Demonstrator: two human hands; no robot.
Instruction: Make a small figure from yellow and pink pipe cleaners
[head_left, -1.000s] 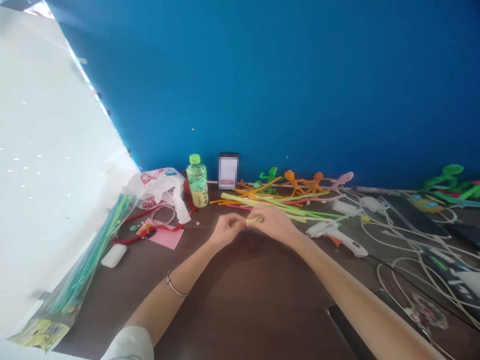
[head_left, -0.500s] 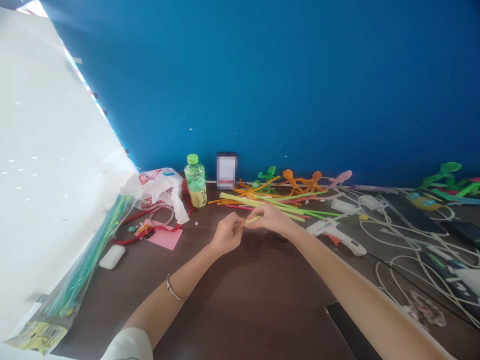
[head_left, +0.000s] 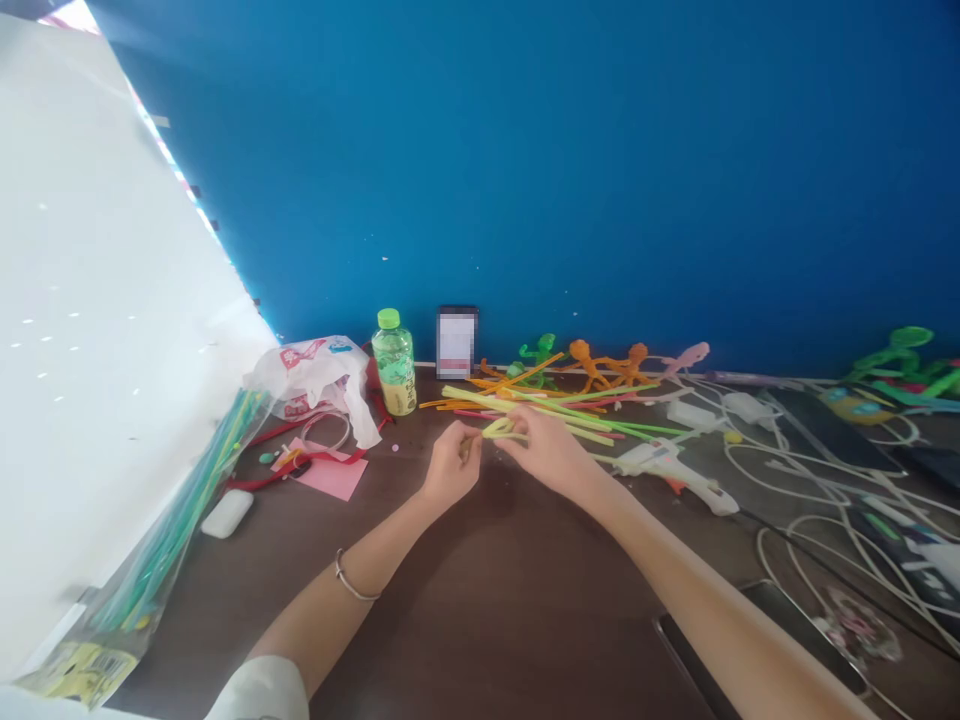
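Observation:
My left hand [head_left: 453, 468] pinches a pale yellow pipe cleaner [head_left: 498, 430] between thumb and fingers, over the middle of the desk. On its other side, my right hand [head_left: 551, 455] grips the same piece, which shows as a bent loop between the two hands. A thin yellowish length shows to the right of the right hand, by the glue gun. Just behind the hands lies a loose pile of yellow, green, orange and pink pipe cleaners [head_left: 630, 394]. A white glue gun [head_left: 667, 466] rests to the right of my right hand.
A green-capped bottle [head_left: 394, 370], a plastic bag [head_left: 319, 365] and a propped phone [head_left: 457, 345] stand at the back. Pipe-cleaner figures [head_left: 587, 362] line the blue wall. White cables [head_left: 780, 470] tangle at right. A dark phone [head_left: 690, 665] lies under my right forearm; a pink paper [head_left: 337, 478] lies left.
The yellow pipe cleaner now shows a larger open loop between my hands. My right forearm has shifted, uncovering more of the dark phone beneath it. The view has moved slightly.

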